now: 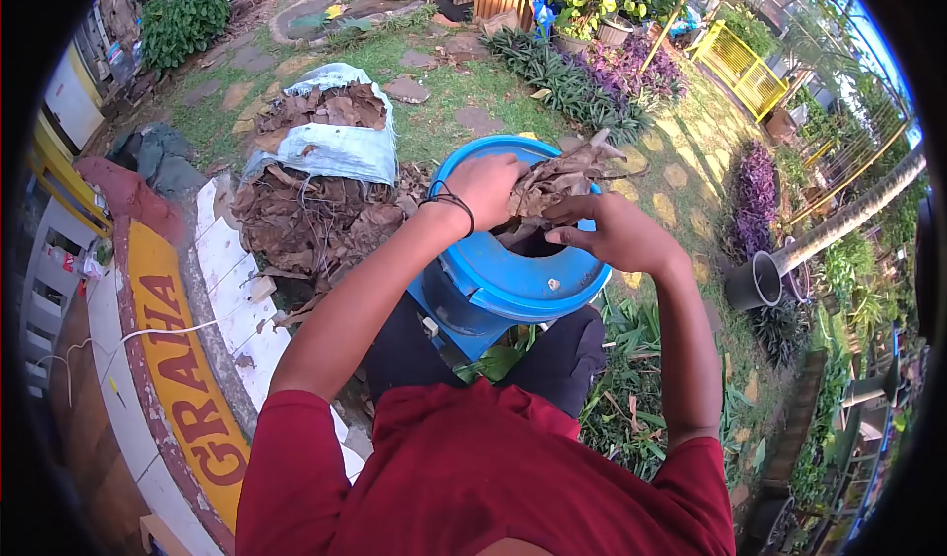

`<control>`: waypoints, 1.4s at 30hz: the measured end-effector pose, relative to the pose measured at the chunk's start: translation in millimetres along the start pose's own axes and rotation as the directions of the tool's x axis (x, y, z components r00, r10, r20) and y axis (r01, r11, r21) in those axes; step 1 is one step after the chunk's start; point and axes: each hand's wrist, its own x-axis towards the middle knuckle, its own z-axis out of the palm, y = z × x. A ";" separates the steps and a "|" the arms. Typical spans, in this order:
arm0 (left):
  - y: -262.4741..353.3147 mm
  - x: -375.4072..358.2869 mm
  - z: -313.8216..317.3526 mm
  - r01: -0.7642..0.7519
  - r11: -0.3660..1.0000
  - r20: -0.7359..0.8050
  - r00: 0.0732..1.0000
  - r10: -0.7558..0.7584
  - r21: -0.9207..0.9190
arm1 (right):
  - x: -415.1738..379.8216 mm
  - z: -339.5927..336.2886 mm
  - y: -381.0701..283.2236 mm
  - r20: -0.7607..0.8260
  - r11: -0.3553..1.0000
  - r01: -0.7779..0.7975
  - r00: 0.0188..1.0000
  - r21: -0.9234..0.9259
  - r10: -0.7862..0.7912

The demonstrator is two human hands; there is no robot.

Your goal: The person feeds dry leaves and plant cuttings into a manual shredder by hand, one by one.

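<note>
A bunch of dry brown leaves [557, 179] sits over the round opening of a blue drum-like machine [513, 275]. My left hand [485, 189], with a dark band at its wrist, is closed against the left side of the bunch; its fingertips are partly hidden. From the right, my right hand [617, 230] grips the lower right of the same leaves, thumb and fingers bent above the dark hole. The machine stands between my knees. To its left lies a big heap of dry leaves [316, 222], spilling from a pale blue woven sack [330, 151].
A white cable [173, 329] runs over the tiled ledge at left, beside a yellow band lettered "GRAHA" [187, 369]. Green plants [631, 378] grow right of the machine. A grey pot [755, 282] and a yellow fence [740, 71] stand farther right, past stepping stones in grass.
</note>
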 end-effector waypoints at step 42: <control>23.6 -419.5 152.4 0.660 0.620 -0.242 0.577 -0.780 -0.425 | 110.2 87.5 58.2 0.405 0.973 0.067 0.914 -0.219 0.028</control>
